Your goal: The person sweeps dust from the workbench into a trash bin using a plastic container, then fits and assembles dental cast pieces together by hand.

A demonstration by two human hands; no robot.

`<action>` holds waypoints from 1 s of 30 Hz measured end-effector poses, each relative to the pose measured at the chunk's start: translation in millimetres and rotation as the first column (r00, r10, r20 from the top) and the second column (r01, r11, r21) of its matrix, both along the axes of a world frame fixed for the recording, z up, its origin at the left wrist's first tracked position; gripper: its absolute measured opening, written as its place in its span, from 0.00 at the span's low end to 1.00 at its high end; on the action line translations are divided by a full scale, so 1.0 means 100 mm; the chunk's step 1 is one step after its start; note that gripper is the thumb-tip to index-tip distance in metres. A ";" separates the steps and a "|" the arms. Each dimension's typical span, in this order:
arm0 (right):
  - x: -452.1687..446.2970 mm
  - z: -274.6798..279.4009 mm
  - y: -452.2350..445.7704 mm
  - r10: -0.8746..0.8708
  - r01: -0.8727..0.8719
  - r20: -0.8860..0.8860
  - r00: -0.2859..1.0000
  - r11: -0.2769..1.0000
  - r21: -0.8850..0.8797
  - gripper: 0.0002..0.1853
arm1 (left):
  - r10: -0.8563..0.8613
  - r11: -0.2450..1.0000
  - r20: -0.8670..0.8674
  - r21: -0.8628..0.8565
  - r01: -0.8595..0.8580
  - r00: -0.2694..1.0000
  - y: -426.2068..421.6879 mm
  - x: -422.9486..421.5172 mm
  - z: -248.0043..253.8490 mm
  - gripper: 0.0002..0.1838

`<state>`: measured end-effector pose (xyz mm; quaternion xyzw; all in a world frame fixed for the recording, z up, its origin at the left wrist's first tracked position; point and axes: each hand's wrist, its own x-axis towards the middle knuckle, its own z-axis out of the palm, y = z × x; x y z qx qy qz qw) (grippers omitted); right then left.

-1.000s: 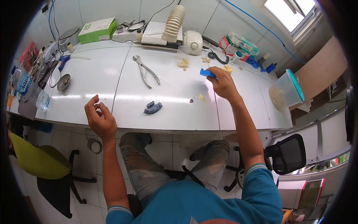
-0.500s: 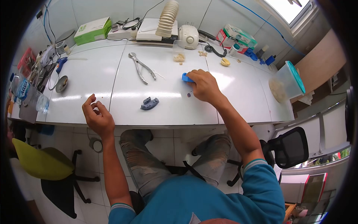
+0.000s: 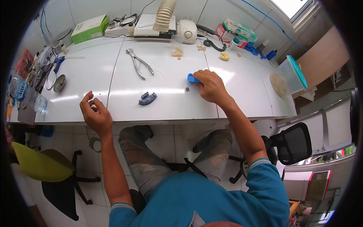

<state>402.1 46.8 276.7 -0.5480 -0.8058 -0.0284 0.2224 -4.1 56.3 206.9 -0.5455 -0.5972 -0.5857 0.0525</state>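
My right hand (image 3: 211, 86) rests low over the white table with its fingers closed round a small blue plastic piece (image 3: 193, 78), most of which the fingers hide. Just left of that hand lies a tiny dark reddish bit (image 3: 187, 89). My left hand (image 3: 97, 115) hovers at the table's front edge, palm turned inward, its fingers loosely bent and apart with nothing visible in them. Between the hands sits a grey-blue dental model (image 3: 147, 99), curved like part of a jaw. Farther back, metal nippers (image 3: 139, 64) lie with their handles spread.
A clear cup (image 3: 176, 47) with pale bits stands at the back, near a white control unit (image 3: 186, 31) and a ribbed hose (image 3: 164, 15). A yellow lump (image 3: 224, 56) lies to its right. At the left are a small dish (image 3: 59, 83) and a water bottle (image 3: 19, 89).
The view has shifted slightly. Against the table, my right hand has moved a little right and toward me with the blue piece. My left hand stays in much the same pose.
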 end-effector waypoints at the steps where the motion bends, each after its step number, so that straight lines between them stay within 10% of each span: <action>1: -0.02 0.08 -0.09 -0.013 0.014 0.016 1.000 0.998 -0.060 0.10 | 0.008 1.000 0.004 -0.002 -0.008 1.000 0.01 0.00 0.00 0.14; 19: 0.16 0.17 -0.07 0.351 -0.352 -0.025 0.936 0.931 -0.093 0.17 | -0.027 0.995 0.031 0.094 0.024 0.999 0.06 -0.07 -0.06 0.16; 26: 0.24 -0.30 -0.89 -0.110 0.239 -0.433 0.895 0.937 0.256 0.19 | -0.320 0.924 0.048 0.237 0.301 0.946 -0.15 -0.41 -0.03 0.11; 30: 0.20 -0.63 -1.12 -0.199 0.364 -0.428 0.882 0.864 0.349 0.19 | 0.155 0.981 -0.329 0.165 -0.105 0.931 -0.47 -1.73 -0.07 0.09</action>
